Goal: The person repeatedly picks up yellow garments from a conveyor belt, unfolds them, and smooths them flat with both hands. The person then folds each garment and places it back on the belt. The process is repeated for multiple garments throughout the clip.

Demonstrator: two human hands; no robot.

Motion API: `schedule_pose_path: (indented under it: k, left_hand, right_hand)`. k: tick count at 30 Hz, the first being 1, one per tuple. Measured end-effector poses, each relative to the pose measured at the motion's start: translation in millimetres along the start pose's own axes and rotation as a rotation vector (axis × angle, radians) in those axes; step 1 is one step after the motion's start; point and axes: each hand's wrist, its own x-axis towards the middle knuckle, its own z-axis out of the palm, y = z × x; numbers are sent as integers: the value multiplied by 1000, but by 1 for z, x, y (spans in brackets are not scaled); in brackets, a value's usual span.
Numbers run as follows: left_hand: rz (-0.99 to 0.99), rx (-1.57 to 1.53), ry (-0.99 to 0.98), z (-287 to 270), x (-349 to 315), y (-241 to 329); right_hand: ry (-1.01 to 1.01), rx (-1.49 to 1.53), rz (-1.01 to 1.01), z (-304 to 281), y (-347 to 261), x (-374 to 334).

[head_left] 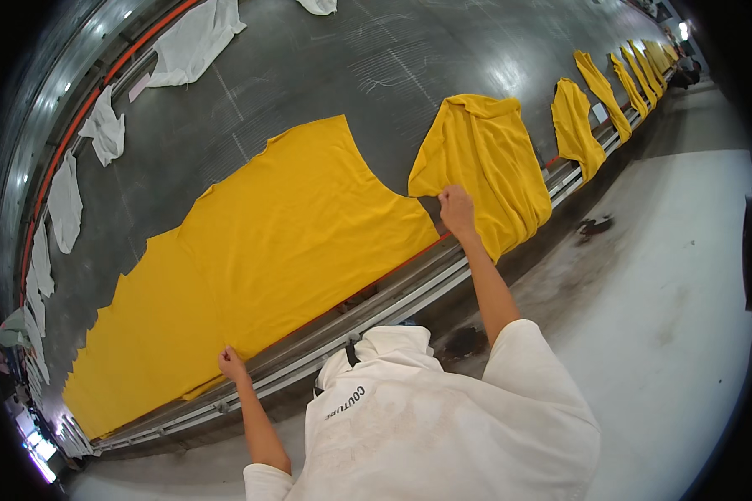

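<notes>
Plainly, left grip (232, 365) pinches flat cloth (288, 221) — right grip (455, 209) curled at bunched cloth (503, 163).

Readable print: one word, on clothing.
Dark capital lettering (345, 403), a single word set aslant across the chest of the wearer's white T-shirt (510, 426); brownish patch (382, 441) just beside it, too faint to tell if print.

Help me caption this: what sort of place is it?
Probably a garment or textile factory: a long dark-grey worktable carries a row of yellow fabric pieces, with white fabric pieces along its far side.
</notes>
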Motion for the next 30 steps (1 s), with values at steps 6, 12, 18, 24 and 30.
schedule_pose_path:
  k: [6, 12, 18, 24, 30]
  left_hand:
    - [-25, -50, -34, -2, -1, -3]
    - [-64, -79, -25, 8, -1, -4]
    - [-122, -103, -67, 7, 2, -9]
    - [-48, -11, 107, 12, 17, 15]
    - [109, -162, 178, 25, 62, 102]
  right_hand:
    - [681, -115, 400, -57, 21, 39]
    - [-6, 199, 208, -21, -39, 1]
    - [37, 205, 63, 31, -85, 4]
    - [-2, 260, -95, 52, -141, 47]
    - [-203, 294, -360, 74, -215, 103]
